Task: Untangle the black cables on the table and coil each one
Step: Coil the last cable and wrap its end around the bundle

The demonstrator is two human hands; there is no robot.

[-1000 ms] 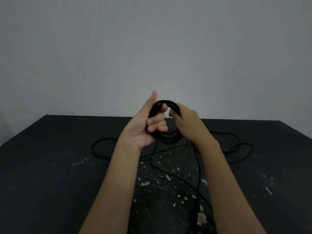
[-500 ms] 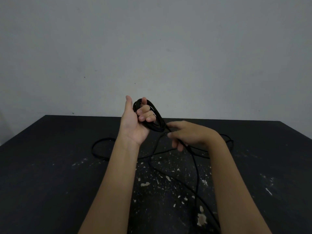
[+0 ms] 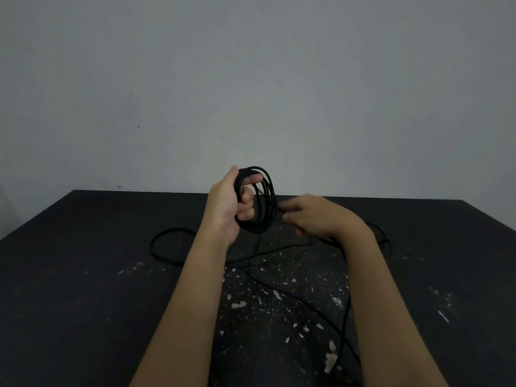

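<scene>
Hands raised in front of me, above the far half of the table (image 3: 83, 275): my left hand (image 3: 223, 208) grips the coil (image 3: 268, 188), fingers curled through its middle and thumb lying up along its outer side, so the ring stands upright, turned partly edge-on to me. My right hand (image 3: 312, 216) sits just beside the coil's lower right edge, fingers curled toward it. It is blurred, and I cannot tell whether it is pinching a strand or only brushing one. The loose cable (image 3: 152, 247) lies on the table below and beyond both hands, one loop out past my left forearm, other lengths passing under my right wrist and running back toward me. The slack seems to leave the coil on its right side, so I judge my right hand the nearer one to feed the next turn, lifting the strand up and over the ring while my left only holds.
</scene>
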